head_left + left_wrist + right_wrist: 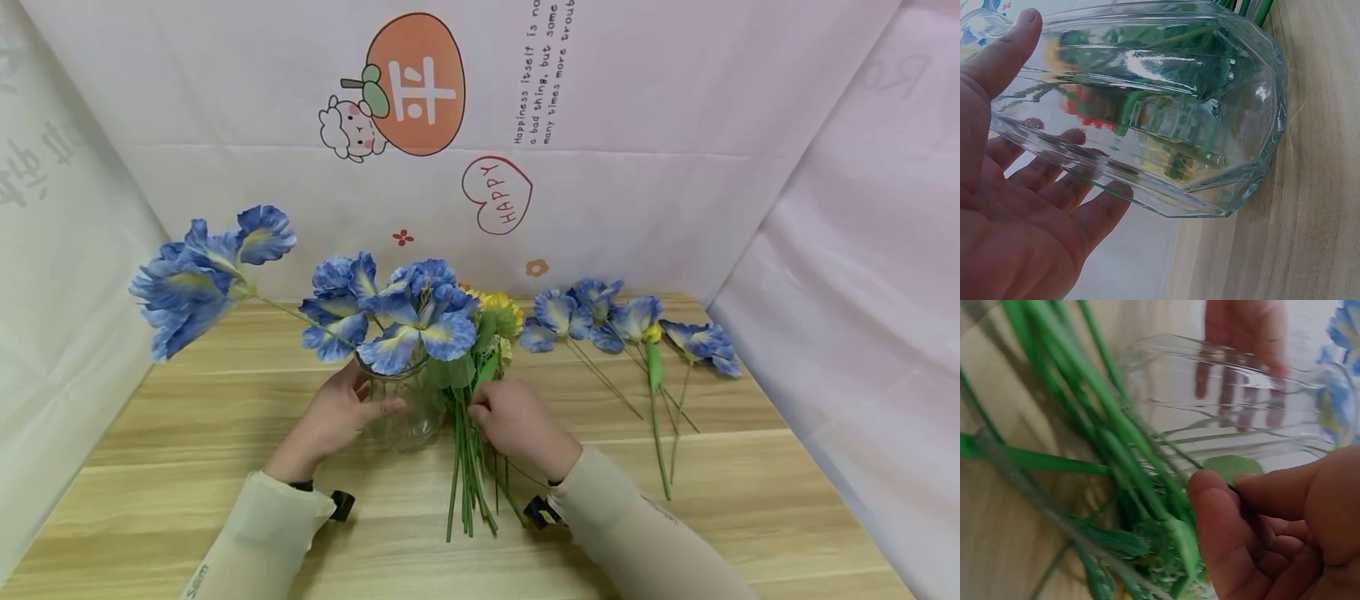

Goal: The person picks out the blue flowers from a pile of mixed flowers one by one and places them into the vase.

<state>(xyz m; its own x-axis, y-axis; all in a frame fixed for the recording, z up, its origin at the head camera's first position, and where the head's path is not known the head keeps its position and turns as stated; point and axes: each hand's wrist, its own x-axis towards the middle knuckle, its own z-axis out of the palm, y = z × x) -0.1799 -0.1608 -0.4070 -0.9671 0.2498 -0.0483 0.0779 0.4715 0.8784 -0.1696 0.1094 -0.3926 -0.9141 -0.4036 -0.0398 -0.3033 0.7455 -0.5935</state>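
Observation:
My left hand grips the side of a clear glass vase, which is upright at the middle of the table. Thumb and fingers lie on opposite sides of the vase in the left wrist view. Blue artificial irises lean out of its mouth, one long one far to the left. Beside the vase, my right hand pinches a thin flower stem between thumb and forefinger. Against it lies a bundle of green stems with yellow flowers at the far end.
Several loose blue irises lie at the right back of the wooden table. Among them is a green-stemmed yellow bud. Printed white cloth hangs behind and at both sides.

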